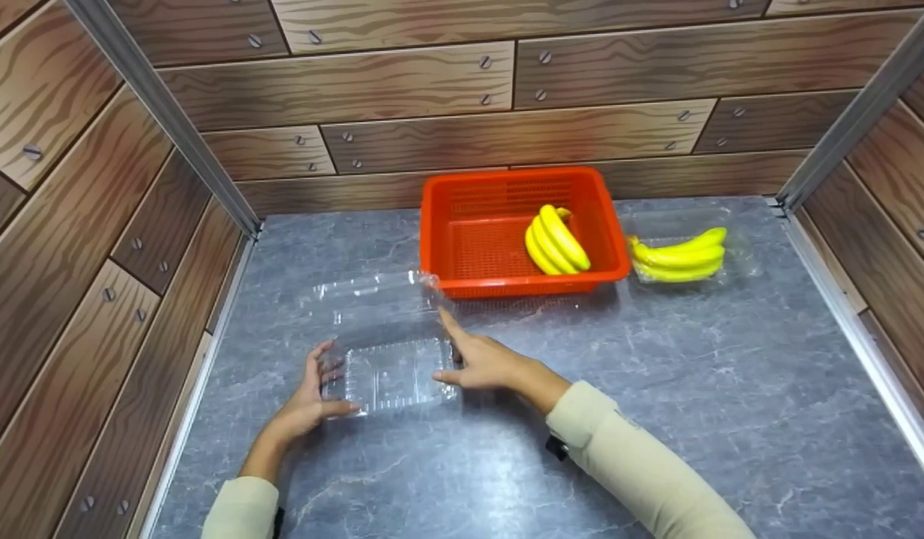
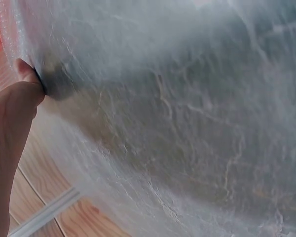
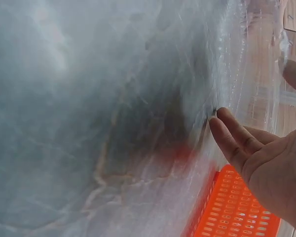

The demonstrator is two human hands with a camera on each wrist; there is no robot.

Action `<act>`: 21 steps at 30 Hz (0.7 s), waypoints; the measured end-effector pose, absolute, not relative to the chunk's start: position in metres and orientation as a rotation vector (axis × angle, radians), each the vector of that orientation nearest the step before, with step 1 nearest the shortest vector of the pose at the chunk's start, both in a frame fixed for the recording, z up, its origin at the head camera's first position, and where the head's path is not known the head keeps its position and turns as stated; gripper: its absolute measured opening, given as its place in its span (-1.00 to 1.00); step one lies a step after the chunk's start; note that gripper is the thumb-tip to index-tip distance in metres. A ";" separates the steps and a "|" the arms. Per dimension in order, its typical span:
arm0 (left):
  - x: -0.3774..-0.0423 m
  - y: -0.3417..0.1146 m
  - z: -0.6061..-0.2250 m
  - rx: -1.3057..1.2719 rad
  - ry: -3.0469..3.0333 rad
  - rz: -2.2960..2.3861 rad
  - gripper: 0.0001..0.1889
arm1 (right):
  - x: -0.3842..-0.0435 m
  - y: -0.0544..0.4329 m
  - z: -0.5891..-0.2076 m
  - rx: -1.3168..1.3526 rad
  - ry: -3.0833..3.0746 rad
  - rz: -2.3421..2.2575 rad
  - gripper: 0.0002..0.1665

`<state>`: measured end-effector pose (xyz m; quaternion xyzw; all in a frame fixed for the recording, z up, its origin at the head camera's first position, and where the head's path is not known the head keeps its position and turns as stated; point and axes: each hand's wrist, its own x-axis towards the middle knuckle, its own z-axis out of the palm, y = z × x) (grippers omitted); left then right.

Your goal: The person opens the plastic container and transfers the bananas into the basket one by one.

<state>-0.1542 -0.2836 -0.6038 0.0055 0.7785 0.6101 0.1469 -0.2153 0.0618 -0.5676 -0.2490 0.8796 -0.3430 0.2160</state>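
Observation:
An unlidded clear plastic clamshell box [image 1: 398,374] is low over the grey tabletop, its transparent lid [image 1: 372,296] tipped back toward the basket. My left hand [image 1: 308,397] holds the box's left side, thumb along the front corner and fingers spread at the wall. On the opposite side my right hand [image 1: 488,363] grips the edge, its thumb over the rim and its index finger reaching up toward the lid. Through the clear plastic the marbled surface shows in both wrist views. In the right wrist view the fingers [image 3: 232,138] lie against the ridged wall.
Behind the box stands a red plastic basket [image 1: 432,224] holding a bunch of bananas [image 1: 555,239]. Right of it, another bunch of bananas [image 1: 679,258] lies in a clear plastic box. Wood-patterned panels [image 1: 417,90] with metal corner strips enclose the tabletop [image 1: 657,419] at the back and sides.

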 end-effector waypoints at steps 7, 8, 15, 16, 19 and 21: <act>-0.159 -0.283 -0.603 0.027 2.231 1.745 0.28 | -0.226 0.059 -0.566 -0.715 2.469 -0.939 0.37; -0.159 -0.283 -0.602 0.027 2.230 1.748 0.28 | -0.227 0.058 -0.566 -0.723 2.473 -0.945 0.36; -0.160 -0.289 -0.601 0.019 2.243 1.750 0.27 | -0.235 0.052 -0.566 -0.750 2.483 -0.946 0.34; -0.160 -0.290 -0.601 0.019 2.243 1.747 0.27 | -0.236 0.051 -0.567 -0.754 2.482 -0.947 0.33; -0.158 -0.293 -0.601 -0.003 2.244 1.753 0.27 | -0.237 0.046 -0.568 -0.756 2.466 -0.963 0.31; -0.157 -0.295 -0.601 -0.007 2.247 1.752 0.27 | -0.238 0.044 -0.568 -0.756 2.457 -0.966 0.29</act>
